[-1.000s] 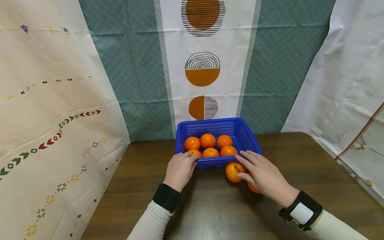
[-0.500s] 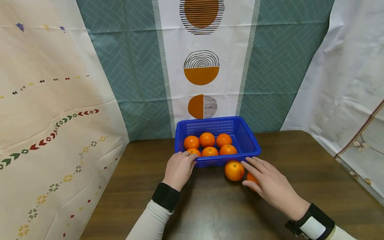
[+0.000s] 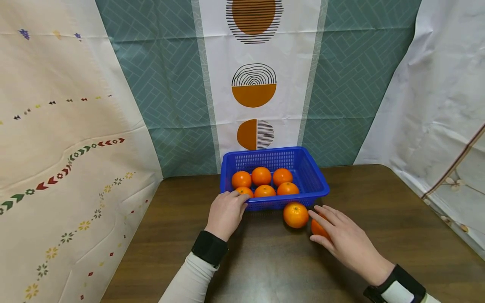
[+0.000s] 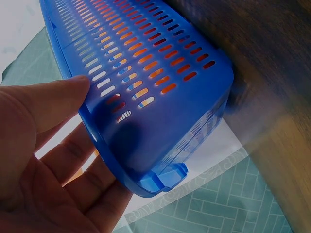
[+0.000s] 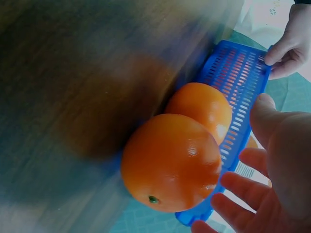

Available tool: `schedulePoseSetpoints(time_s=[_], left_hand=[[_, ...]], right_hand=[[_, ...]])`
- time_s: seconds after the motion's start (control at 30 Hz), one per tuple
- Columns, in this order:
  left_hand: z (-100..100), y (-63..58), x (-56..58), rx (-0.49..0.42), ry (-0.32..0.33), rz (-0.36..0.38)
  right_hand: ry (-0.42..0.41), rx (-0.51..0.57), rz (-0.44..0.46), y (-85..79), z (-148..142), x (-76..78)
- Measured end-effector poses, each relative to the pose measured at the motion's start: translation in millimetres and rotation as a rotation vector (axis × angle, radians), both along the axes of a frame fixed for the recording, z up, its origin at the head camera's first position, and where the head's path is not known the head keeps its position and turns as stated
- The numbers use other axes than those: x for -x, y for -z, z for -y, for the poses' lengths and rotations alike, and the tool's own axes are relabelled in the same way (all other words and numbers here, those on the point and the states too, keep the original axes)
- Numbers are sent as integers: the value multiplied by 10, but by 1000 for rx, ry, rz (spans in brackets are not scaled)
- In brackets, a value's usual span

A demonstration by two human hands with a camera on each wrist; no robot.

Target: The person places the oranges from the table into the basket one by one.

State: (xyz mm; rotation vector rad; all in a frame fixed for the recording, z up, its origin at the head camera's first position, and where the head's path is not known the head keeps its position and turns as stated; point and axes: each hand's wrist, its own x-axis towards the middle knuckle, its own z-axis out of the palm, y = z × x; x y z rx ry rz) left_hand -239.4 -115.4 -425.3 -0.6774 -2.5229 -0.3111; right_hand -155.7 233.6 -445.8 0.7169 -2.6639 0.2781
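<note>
A blue plastic basket point(image 3: 250, 205) holds several oranges point(image 3: 261, 176). My left hand point(image 3: 226, 213) grips its rim at the near left corner; in the left wrist view the thumb point(image 4: 58, 99) lies outside the slotted wall and the fingers reach over the rim. Two more oranges are on the table in front of the basket. One orange point(image 3: 296, 215) sits by the front wall. Close to its right, the other orange point(image 3: 318, 228) is partly hidden behind my right hand point(image 3: 346, 242). In the right wrist view that hand's fingers are spread beside the nearer orange point(image 5: 170, 162), not wrapped round it.
The brown wooden table point(image 3: 261, 269) carries everything. Behind the basket hangs a patterned green and white cloth point(image 3: 178, 105). A cream cloth point(image 3: 94, 176) borders the table on the left, and a white cloth point(image 3: 428, 126) on the right.
My right hand has moved right and slightly down, from over the orange by the basket's front wall to the one farther right. My left hand stays on the basket rim.
</note>
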Motion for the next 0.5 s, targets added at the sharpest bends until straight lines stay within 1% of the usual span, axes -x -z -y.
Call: schedulePoseSetpoints(time_s=[0.2,0.5], left_hand=[[-5,-9,-5,-2,-5,8],[-3,-4,0,6,-3,2]], right_hand=[[-3,6,-16,51,-12,-8],[-6,7,-28,97,-30,-11]])
